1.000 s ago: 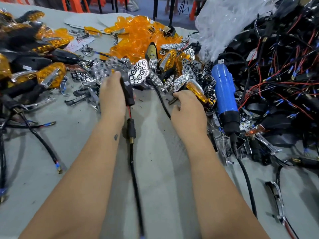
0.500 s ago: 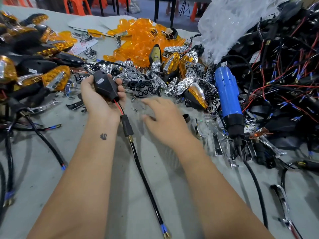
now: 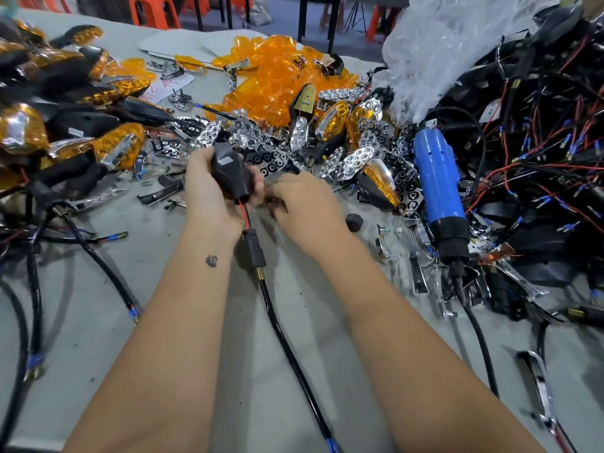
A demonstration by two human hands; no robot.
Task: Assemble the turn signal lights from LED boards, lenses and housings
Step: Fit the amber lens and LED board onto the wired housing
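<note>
My left hand (image 3: 212, 194) grips a black housing (image 3: 230, 173), still lensless; right hand (image 3: 304, 207) beside it, fingers curled, contents hidden. Finished lights (image 3: 117, 148) left of housing; orange lenses (image 3: 261, 89) and chrome reflectors (image 3: 353, 158) beyond it remain.

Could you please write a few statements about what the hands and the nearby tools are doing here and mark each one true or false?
1. The left hand grips a black housing. True.
2. The blue electric screwdriver is held in the right hand. False: it lies on the table, right of both hands.
3. A black cable trails from the housing toward the camera. True.
4. The orange lenses are piled beside the person's elbows. False: they are heaped beyond the hands.
</note>
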